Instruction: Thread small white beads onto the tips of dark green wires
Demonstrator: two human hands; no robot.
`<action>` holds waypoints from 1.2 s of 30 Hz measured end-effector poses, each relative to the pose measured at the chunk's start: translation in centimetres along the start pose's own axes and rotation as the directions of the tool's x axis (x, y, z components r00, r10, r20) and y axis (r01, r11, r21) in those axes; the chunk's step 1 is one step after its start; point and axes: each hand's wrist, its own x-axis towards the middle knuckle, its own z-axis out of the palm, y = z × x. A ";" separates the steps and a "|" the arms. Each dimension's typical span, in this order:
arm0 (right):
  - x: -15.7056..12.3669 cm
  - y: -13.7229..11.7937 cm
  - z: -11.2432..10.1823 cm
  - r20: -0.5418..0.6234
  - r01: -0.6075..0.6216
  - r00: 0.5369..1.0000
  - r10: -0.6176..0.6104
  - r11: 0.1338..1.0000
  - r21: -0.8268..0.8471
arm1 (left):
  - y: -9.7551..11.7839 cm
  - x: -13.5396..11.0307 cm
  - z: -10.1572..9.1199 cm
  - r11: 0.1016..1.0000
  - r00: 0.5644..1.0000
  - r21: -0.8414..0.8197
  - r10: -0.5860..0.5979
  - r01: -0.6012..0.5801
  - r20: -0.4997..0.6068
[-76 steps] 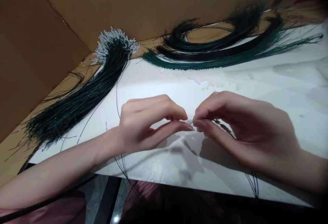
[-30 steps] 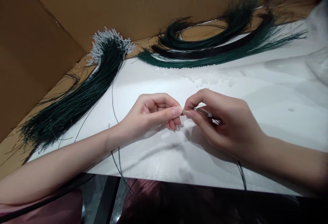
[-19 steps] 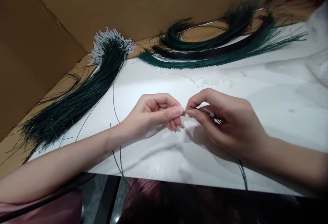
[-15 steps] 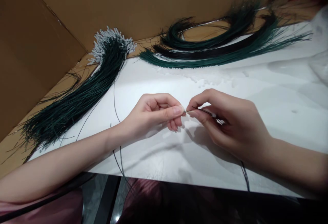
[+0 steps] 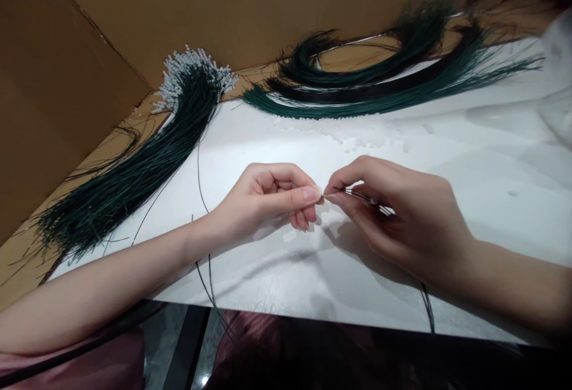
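My left hand (image 5: 268,199) and my right hand (image 5: 402,217) meet fingertip to fingertip over the white sheet (image 5: 469,158). The right hand is closed in a pinch on a few thin dark green wires (image 5: 364,195), whose tails run under the wrist to the front edge. The left hand's thumb and forefinger are pinched at the wire tips, on something tiny and white that I cannot make out. Small clear beads (image 5: 357,139) lie scattered on the sheet just beyond the hands.
A long bundle of green wires with white bead tips (image 5: 147,158) lies at the left. Curved bundles of plain green wires (image 5: 379,86) lie at the back. Brown cardboard walls (image 5: 67,98) enclose the left and back. A dark table edge (image 5: 313,354) runs in front.
Since 2.5 s ago both hands have moved a little left and up on the sheet; the left fingers have curled tighter. Over the last second the pinch has hardly shifted.
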 end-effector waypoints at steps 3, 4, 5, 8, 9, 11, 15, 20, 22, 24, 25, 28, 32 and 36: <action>0.1 0.0 0.0 0.003 -0.019 1.000 0.019 1.000 0.014 | 0.0 0.0 0.0 1.000 1.000 -0.011 -0.007 0.007 0.008; 0.1 0.0 0.0 0.001 -0.021 1.000 0.021 1.000 0.020 | 0.0 0.1 0.1 1.000 1.000 -0.014 -0.011 0.011 0.005; 0.1 0.0 0.0 -0.002 -0.021 1.000 0.021 0.999 0.025 | 0.0 0.1 0.1 1.000 1.000 -0.016 -0.014 0.014 0.000; 0.2 -0.1 0.0 -0.005 -0.029 1.000 0.029 0.999 0.028 | 0.0 0.1 0.3 1.000 1.000 -0.027 -0.011 0.010 -0.011; 0.2 -0.1 0.0 -0.009 -0.032 0.999 0.032 0.999 0.027 | 0.0 0.1 0.4 0.999 1.000 -0.033 -0.009 0.008 -0.014; 0.2 -0.2 0.1 -0.007 -0.048 0.999 0.048 0.999 0.020 | 0.0 0.2 0.5 0.999 1.000 -0.052 -0.006 0.005 -0.020; 0.2 -0.2 0.1 -0.018 -0.047 0.999 0.047 0.999 0.018 | -0.1 0.2 0.7 0.996 1.000 -0.086 0.009 -0.011 -0.018; 0.2 -0.2 0.1 -0.045 -0.073 0.996 0.074 0.997 0.035 | -0.1 0.2 0.6 0.999 0.999 -0.034 0.038 -0.039 -0.030; 0.2 -0.3 0.2 -0.048 -0.114 0.992 0.119 0.988 0.101 | -0.1 0.1 0.5 0.990 0.992 0.089 0.112 -0.106 -0.065; 0.3 -0.4 0.2 -0.035 -0.169 0.983 0.179 0.964 0.204 | -0.2 -0.2 0.4 0.932 0.964 0.290 0.252 -0.218 -0.088; 0.3 -0.4 0.2 -0.022 -0.192 0.979 0.204 0.947 0.259 | -0.2 -0.3 0.3 0.877 0.940 0.395 0.331 -0.274 -0.083; 0.4 -0.6 0.1 0.028 -0.242 0.968 0.249 0.899 0.364 | -0.4 -0.7 0.2 0.666 0.855 0.638 0.518 -0.386 -0.024; 0.6 -0.8 -0.1 0.081 -0.296 0.954 0.287 0.874 0.385 | -0.4 -0.9 0.1 0.429 0.767 0.792 0.637 -0.434 0.076; 0.7 -0.9 -0.1 0.105 -0.309 0.951 0.292 0.859 0.408 | 0.3 -0.8 0.3 0.308 0.718 0.814 0.673 -0.492 0.179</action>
